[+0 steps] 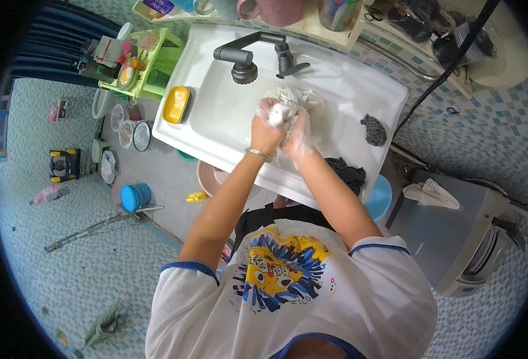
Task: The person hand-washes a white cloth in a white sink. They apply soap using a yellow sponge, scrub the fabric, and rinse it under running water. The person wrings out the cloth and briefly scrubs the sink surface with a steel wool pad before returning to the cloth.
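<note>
Over the white sink (216, 134) my left hand (267, 133) and my right hand (298, 134) come together around a wet white cloth (294, 96). Both hands are closed on it, with a bunched part squeezed up between them. White suds coat my fingers, most thickly on the right hand. The rest of the cloth hangs in folds toward the basin behind my hands. Its full shape is hidden, so I cannot tell what kind of cloth it is. A dark grey faucet (244, 72) stands just beyond, its spout turned to the left of the cloth.
A yellow soap dish (176, 105) sits on the sink's left rim. On the right side lie a grey mottled scrubber (373, 130) and black fabric (347, 175). Mugs (279, 12) stand on the shelf behind. A blue basin (379, 197) and a grey washing machine (437, 233) are at the right.
</note>
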{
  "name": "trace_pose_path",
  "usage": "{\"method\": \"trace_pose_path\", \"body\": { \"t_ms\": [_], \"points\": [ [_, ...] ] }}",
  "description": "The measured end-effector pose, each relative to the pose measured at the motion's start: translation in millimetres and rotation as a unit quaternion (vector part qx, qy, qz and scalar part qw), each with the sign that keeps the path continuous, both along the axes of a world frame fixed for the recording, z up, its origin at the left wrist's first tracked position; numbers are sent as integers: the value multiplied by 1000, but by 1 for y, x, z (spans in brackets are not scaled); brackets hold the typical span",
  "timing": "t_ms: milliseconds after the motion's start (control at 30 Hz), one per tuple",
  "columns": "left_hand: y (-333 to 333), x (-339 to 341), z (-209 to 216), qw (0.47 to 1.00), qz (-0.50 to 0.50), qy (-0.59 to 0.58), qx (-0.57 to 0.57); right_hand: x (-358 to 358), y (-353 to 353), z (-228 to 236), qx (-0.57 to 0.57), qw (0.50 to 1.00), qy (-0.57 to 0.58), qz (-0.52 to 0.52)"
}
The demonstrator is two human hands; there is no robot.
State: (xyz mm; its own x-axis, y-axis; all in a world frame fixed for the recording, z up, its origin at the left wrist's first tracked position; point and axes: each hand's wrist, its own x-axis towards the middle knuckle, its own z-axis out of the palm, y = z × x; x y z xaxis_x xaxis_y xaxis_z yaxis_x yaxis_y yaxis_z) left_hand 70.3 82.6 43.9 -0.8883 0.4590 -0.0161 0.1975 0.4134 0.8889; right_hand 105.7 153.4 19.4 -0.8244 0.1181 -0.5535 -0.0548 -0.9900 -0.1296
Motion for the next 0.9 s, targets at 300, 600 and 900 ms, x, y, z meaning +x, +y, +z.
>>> {"method": "trace_pose_path", "body": {
  "t_ms": [300, 600, 900],
  "points": [
    [-20, -36, -8, 998, -25, -61, -10, 18, 12, -29, -99, 989, 113, 12],
    [-92, -45, -37, 983, -148, -105, 4, 34, 46, 14, -32, 980, 110, -160],
    [-10, 29, -19, 970, -120, 210, -19, 17, -9, -83, -27, 978, 186, 96]
  ]
}}
